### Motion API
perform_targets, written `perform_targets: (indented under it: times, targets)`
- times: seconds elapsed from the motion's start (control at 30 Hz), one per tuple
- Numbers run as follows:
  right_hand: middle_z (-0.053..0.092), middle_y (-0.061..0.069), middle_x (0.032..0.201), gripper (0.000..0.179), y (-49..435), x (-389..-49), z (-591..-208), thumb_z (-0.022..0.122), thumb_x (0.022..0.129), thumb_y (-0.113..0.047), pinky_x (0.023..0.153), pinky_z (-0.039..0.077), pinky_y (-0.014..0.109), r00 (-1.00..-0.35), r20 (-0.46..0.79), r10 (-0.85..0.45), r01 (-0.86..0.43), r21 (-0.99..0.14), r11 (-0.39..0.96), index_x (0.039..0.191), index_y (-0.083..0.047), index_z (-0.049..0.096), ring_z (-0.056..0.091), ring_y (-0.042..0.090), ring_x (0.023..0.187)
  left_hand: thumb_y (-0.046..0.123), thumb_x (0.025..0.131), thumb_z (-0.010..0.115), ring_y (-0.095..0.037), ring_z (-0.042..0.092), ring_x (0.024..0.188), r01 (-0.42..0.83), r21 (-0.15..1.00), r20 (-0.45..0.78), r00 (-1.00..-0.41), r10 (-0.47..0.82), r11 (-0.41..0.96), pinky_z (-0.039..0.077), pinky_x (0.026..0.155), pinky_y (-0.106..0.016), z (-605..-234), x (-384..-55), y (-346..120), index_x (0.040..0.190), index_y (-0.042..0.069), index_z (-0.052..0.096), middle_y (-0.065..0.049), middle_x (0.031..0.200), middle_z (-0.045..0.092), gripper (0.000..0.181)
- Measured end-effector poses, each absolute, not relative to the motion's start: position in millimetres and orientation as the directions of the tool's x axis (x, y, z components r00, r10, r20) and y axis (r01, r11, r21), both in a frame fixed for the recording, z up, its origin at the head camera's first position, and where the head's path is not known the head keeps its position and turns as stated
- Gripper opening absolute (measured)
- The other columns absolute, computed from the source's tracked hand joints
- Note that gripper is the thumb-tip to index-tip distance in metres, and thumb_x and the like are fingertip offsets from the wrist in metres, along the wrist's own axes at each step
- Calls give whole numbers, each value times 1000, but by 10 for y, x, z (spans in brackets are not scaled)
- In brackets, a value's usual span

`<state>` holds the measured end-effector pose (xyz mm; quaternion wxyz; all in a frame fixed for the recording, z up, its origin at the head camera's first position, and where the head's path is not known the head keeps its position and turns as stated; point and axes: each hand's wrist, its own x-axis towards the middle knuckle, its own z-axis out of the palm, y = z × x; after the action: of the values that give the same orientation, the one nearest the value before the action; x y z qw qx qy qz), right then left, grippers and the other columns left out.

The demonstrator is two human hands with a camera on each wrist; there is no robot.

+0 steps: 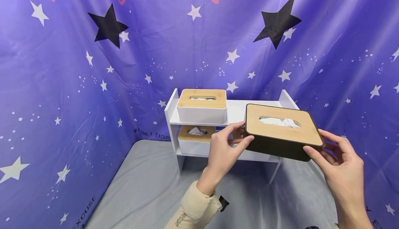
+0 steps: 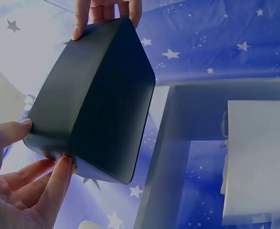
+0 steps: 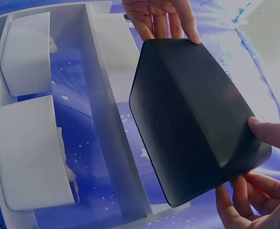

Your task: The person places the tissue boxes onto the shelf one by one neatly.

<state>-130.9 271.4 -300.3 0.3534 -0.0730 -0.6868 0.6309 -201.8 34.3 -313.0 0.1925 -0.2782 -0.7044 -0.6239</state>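
Observation:
A black tissue box (image 1: 277, 134) with a light wooden lid hangs in the air in front of the shelf's right half, tilted slightly. White tissue shows in its oval slot. My left hand (image 1: 222, 151) grips its left end, thumb on the near side. At the other end my right hand (image 1: 343, 165) holds it the same way. Both wrist views show the box's dark underside; fingers of the left hand (image 2: 27, 191) curl at one end in the left wrist view, those of the right hand (image 3: 254, 191) in the right wrist view.
A white two-tier shelf (image 1: 238, 113) stands on a grey cloth (image 1: 140, 180). On its top left sits a white tissue box (image 1: 202, 115) with a wooden lid. Another white tissue box (image 1: 193, 146) is below. Purple starry curtains (image 1: 62, 83) surround the area.

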Motion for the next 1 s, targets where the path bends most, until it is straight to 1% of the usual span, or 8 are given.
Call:
perform_targets:
  times: [0.03,0.13,0.23,0.33,0.53,0.77,0.87,1.0]
  targets:
    - [64,0,115,59,2711,-1337,-3003,77,72,19,74,54,4,-742,394,542,-346,-918,193,126,0,66,64,6,89,20,87,78,-24,75,92,630,773,616,-773,149,71,59,75,-15,-3126,-2038,341,124,6,68,-15,101,75,41]
    - [62,-3,113,58,2701,-1417,-3020,77,74,16,75,53,3,-741,420,524,-313,-906,284,128,-2,66,62,5,90,20,87,78,-24,75,92,621,778,606,-782,142,97,59,75,-15,-3135,-2093,341,124,5,68,-15,102,75,41]
    - [60,-8,110,57,2691,-1480,-3051,78,77,10,77,51,0,-740,449,501,-265,-879,397,130,-5,65,60,3,91,22,88,77,-20,75,91,613,776,600,-790,128,146,59,75,-14,-3164,-2139,340,125,7,68,-13,104,76,41]
    - [59,-11,109,56,2689,-1512,-3071,79,79,6,77,50,-1,-741,452,496,-234,-867,440,132,-8,65,59,3,91,25,89,76,-15,75,90,605,776,592,-796,124,180,59,75,-14,-3191,-2171,345,125,9,68,-11,107,76,41]
    - [59,-14,109,55,2704,-1557,-3100,80,80,2,75,48,-2,-739,430,518,-209,-878,431,131,-10,66,57,2,91,27,90,76,-13,76,87,592,783,578,-806,127,190,59,75,-14,-3218,-2199,366,126,11,68,-10,109,76,41]
    - [58,-17,107,53,2693,-1668,-3145,79,82,-1,77,47,-3,-734,448,510,-225,-869,440,132,-11,66,55,1,94,27,89,76,-15,76,86,594,780,588,-803,98,196,59,75,-14,-3232,-2252,374,127,10,68,-11,108,76,42]
    - [57,-18,106,50,2666,-1721,-3163,78,84,-4,79,46,-3,-721,478,502,-247,-854,458,132,-12,66,55,1,96,24,90,75,-15,76,91,594,779,588,-803,94,202,58,77,-14,-3241,-2280,378,128,10,66,-11,111,75,42]
    - [58,-20,107,49,2629,-1808,-3197,77,85,-4,81,47,-3,-700,528,481,-306,-830,467,133,-10,65,56,0,98,18,91,74,-18,72,104,589,784,583,-807,95,196,58,83,-15,-3257,-2293,372,132,9,63,-12,120,71,43]
